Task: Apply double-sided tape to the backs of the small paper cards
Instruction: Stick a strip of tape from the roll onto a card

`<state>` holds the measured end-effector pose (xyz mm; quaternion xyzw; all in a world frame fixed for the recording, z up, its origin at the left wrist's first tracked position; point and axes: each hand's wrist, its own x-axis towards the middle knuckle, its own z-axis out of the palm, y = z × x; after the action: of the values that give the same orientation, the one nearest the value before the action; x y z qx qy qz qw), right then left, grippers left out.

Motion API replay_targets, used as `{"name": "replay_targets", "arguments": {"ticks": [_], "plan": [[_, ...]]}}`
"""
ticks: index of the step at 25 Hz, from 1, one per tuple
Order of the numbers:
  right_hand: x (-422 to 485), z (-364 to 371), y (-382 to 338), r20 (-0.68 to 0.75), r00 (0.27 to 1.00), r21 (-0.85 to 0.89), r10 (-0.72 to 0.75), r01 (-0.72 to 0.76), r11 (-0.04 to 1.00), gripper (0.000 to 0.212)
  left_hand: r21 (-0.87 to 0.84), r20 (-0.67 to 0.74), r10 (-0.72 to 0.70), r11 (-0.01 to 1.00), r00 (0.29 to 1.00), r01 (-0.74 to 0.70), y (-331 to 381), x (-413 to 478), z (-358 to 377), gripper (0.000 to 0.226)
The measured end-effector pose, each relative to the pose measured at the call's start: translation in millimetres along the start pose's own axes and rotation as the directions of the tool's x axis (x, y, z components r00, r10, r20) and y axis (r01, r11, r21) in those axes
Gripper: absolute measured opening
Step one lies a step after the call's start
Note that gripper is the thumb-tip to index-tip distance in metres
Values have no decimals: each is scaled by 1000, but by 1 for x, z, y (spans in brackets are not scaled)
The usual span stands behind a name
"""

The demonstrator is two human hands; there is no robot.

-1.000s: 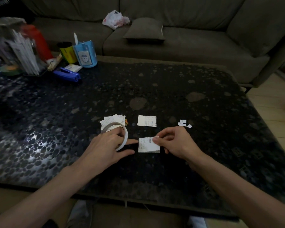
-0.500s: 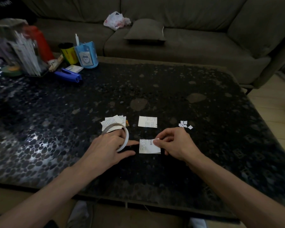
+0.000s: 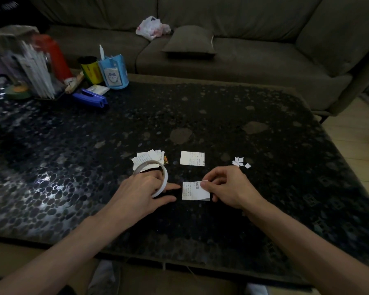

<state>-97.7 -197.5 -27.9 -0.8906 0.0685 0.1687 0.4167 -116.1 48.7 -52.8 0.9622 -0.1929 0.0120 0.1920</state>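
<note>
Right hand [image 3: 228, 188] is pinching the top right corner of a small white printed paper card [image 3: 191, 193] lying flat on the dark pebble-patterned glossy surface [image 3: 264, 167], near the front edge. Left hand [image 3: 143, 194] is gripping a thin white ring of double-sided tape [image 3: 166, 179] hooked over its fingers, with forefinger and thumb stretching toward that card's left edge. A second white card [image 3: 192, 158] and a loose pile of white cards [image 3: 147, 159] are lying just behind, and tiny white paper scraps [image 3: 240, 162] are sitting off to the right.

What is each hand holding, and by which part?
The right hand pinches the card near its top right corner. The left hand carries the tape roll, fingers passed through its hole.
</note>
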Motion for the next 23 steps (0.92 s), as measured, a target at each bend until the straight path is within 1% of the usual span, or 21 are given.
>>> {"name": "replay_targets", "arguments": {"ticks": [4,8,11,13,18,23], "plan": [[3,-2,5,35,999,86,17,-20,996,3,-8,3,-2,1000,1000,2,0,1,0,33],[4,-2,10,52,999,201,2,-12,980,4,2,-4,-4,1000,1000,4,0,1,1,34],[4,-5,9,57,998,241,26,-39,970,4,-1,-10,-2,1000,1000,2,0,2,1,34],[3,-5,7,60,998,220,26,-39,975,4,2,-11,4,1000,1000,-4,0,2,0,35],[0,-2,3,34,999,64,2,-4,998,3,15,0,18,1000,1000,-18,2,2,-1,38],[-2,2,-1,-3,999,-36,-33,33,999,3,23,88,83,996,993,-86,9,2,-1,38]]}}
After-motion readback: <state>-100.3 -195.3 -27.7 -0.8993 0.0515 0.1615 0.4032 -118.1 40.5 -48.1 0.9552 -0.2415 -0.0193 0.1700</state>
